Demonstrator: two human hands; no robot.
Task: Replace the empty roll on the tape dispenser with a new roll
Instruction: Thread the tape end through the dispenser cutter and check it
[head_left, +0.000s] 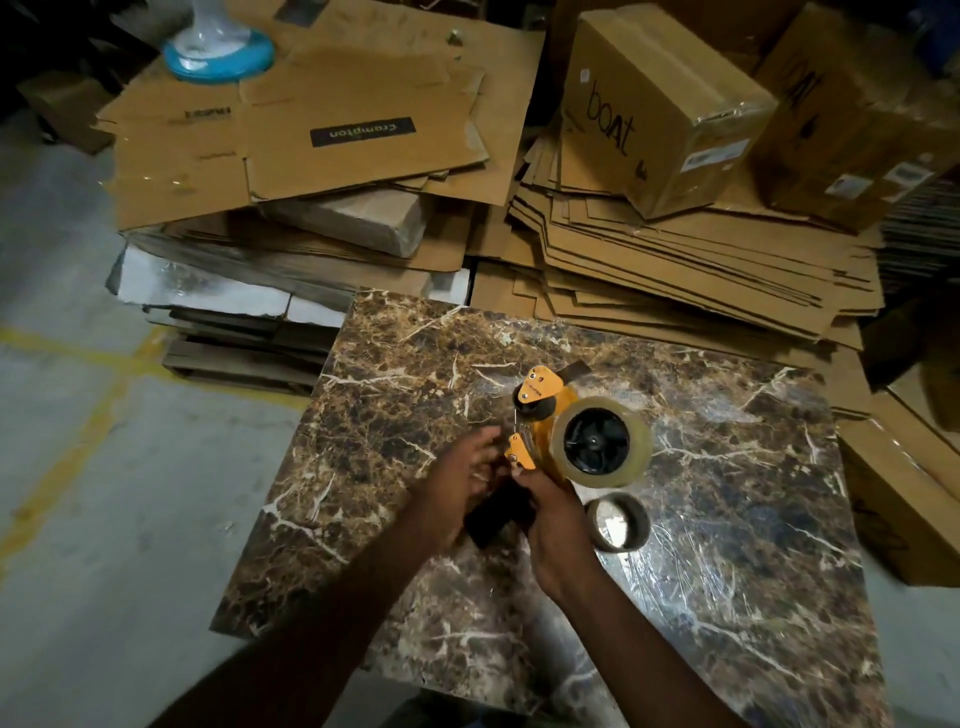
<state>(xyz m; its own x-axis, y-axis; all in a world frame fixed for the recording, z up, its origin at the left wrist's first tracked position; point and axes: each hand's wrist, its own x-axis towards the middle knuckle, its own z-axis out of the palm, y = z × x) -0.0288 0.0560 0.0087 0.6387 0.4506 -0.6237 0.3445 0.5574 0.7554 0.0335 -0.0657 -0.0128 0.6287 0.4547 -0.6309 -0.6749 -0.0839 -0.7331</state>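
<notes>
An orange tape dispenser (540, 410) is held upright above a brown marble tabletop (727, 519). A full roll of clear tape (628, 457) sits on its black hub. My right hand (558, 535) grips the dispenser near the black handle (498, 514). My left hand (460, 480) touches the dispenser's left side by the orange flap, fingers blurred. An empty brown cardboard core (618, 522) lies on the tabletop just right of my right hand.
Stacks of flattened cardboard (675, 260) lie beyond the table. Closed boxes (660, 104) stand at the back right. A box (898, 499) stands at the table's right edge. A blue-based object (218, 52) sits far left. Grey floor (104, 467) extends left.
</notes>
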